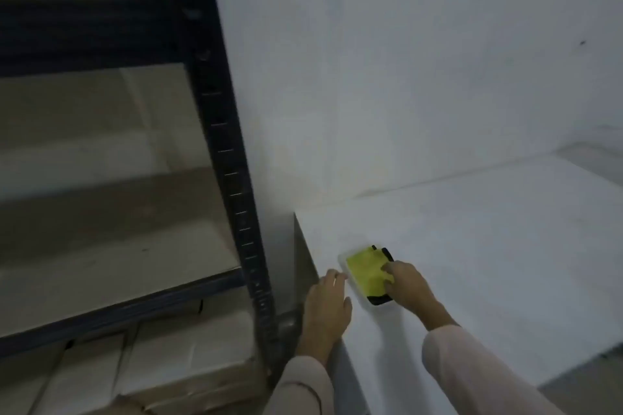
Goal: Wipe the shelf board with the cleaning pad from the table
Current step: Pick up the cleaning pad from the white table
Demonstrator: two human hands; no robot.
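Nearest, the left hand [328, 303] lies flat on the white surface [488, 246], its grip open and straight fingers touching the rim of a shallow pale tray [343, 261], probably to steady it. The right hand [406, 286] curls its grip round the right edge of the yellow cleaning pad [364, 271], which lies in that tray near the surface's left corner. Farther left, the bare shelf board [111, 266] waits unwiped behind the dark rack post [232, 178], so lifting the pad seems the step in hand.
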